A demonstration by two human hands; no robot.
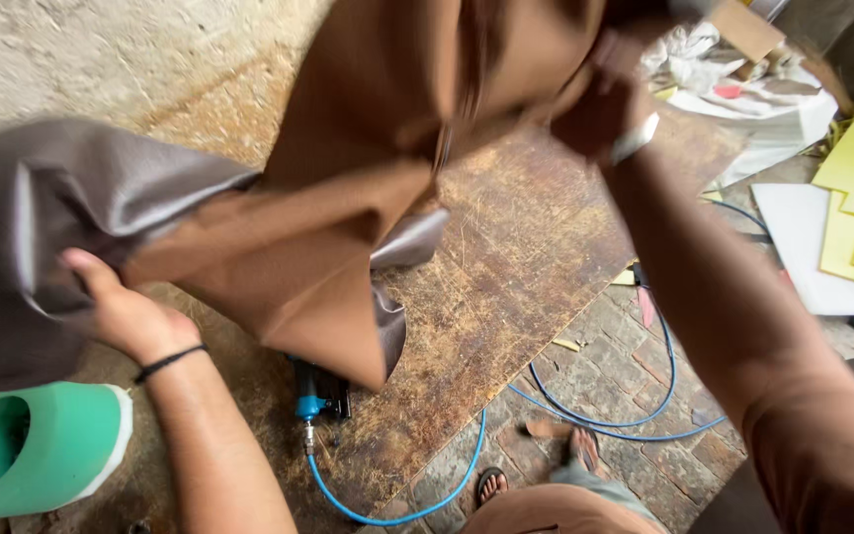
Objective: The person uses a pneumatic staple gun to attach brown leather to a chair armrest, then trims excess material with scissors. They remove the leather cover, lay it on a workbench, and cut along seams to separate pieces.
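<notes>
Left hand (126,316) pinches the grey-backed brown leather sheet (348,198), thumb on top, over the tabletop's (516,257) left part. Right hand (600,109), blurred, is clenched on the sheet's raised far end.

The scratched brown wooden worktop (536,247) lay open at centre, crowded by hanging brown leather sheet (348,198), green foam block (51,450) and blue-hosed air tool (316,396).

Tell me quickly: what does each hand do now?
Left hand: closed on the brown leather-like sheet.
Right hand: closed on the same sheet, raised.
</notes>
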